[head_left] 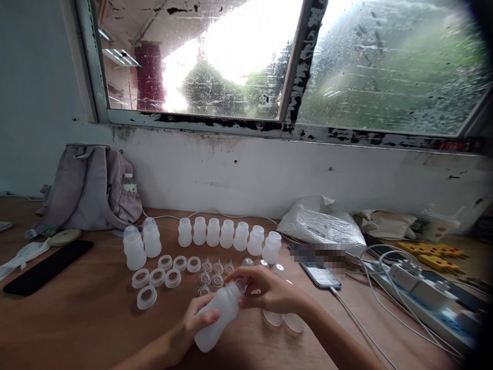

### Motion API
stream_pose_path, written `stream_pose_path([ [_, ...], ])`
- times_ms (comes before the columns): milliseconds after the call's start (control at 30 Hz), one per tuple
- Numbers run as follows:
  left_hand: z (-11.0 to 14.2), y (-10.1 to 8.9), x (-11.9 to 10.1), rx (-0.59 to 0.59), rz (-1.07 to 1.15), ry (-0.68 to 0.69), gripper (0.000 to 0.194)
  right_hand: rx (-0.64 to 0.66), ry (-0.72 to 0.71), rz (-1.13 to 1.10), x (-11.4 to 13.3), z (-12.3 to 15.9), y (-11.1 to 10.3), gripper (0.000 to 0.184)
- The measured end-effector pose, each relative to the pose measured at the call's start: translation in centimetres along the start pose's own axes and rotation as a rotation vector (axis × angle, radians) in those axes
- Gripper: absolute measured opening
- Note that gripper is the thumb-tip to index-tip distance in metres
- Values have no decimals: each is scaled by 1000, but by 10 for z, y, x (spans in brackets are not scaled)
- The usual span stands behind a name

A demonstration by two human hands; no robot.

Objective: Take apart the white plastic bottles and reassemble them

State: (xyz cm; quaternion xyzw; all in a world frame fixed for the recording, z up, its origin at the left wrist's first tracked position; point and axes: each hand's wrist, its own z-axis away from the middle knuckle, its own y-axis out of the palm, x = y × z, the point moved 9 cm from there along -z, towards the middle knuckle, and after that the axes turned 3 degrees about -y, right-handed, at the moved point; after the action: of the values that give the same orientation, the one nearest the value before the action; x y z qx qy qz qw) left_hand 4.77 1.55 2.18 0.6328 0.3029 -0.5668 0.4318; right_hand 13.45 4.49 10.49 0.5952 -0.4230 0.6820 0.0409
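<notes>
My left hand [196, 319] is wrapped round a frosted white baby bottle [220, 317], tilted with its mouth up to the right. At that mouth, the fingers of my right hand [265, 288] pinch a clear bottle nipple [241, 284]; whether it is seated is partly hidden by the fingers. Just behind my hands lie several clear nipples [217, 265] in rows. To their left are several white collar rings [157, 277]. Clear domed caps [272, 317] sit beside and partly behind my right hand.
Open frosted bottles [213, 233] stand in a row at the back. Two capped bottles [133, 248] stand at left. A phone [320, 273] with a cable, a power strip [418, 295], a plastic package [322, 226], a backpack [90, 187] and a black case [48, 267] lie around.
</notes>
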Motion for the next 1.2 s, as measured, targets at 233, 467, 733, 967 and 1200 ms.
stream_pose_path([
  [233,11,5,-31,-96,-567,302,41,-91,1,148,-8,2,2,30],
  [467,11,-8,-34,-262,-550,340,40,-157,-39,296,1,3,-23,41],
  [733,7,-24,-26,-342,-413,196,46,-246,133,749,-50,2,-46,23],
  [967,6,-23,-25,-321,-391,186,45,-285,124,682,-49,3,-58,15],
  [1200,6,-20,-23,-275,-421,206,44,-497,136,35,-33,16,-97,39],
])
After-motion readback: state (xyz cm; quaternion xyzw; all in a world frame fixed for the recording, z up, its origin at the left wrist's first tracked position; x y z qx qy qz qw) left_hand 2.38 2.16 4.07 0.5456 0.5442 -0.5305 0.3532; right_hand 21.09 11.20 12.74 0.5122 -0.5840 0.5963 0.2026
